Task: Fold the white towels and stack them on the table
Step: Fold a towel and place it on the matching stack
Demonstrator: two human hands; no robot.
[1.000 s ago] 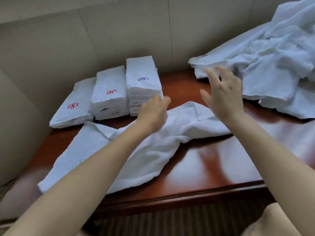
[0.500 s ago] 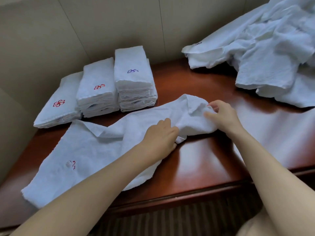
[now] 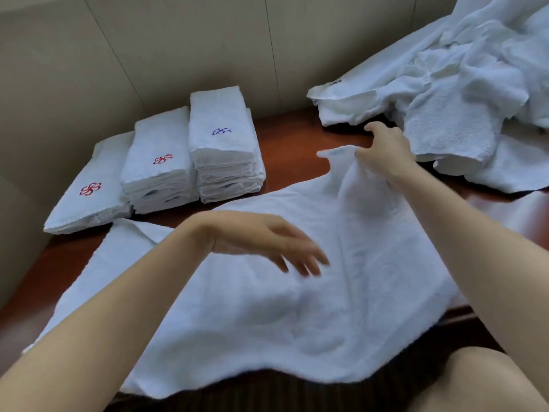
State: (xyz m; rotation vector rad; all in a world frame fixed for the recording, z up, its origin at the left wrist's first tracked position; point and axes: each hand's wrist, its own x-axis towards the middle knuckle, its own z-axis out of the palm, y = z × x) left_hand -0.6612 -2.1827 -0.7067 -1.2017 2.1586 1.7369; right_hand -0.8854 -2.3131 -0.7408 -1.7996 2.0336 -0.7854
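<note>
A white towel lies spread across the dark red table, its near edge hanging over the front. My right hand pinches the towel's far right corner and lifts it off the table. My left hand hovers over the towel's middle with fingers straight and blurred, holding nothing. At the back left stand three stacks of folded towels: a low one with a red emblem, a middle one with a red emblem, and the tallest with a blue emblem.
A heap of unfolded white towels covers the table's back right corner. Beige wall panels close off the back and left side. My knee shows below the table's front edge.
The towel has been pulled open and toward me, now spread wide. My right hand raised its corner; my left hand let go and lifted above the cloth.
</note>
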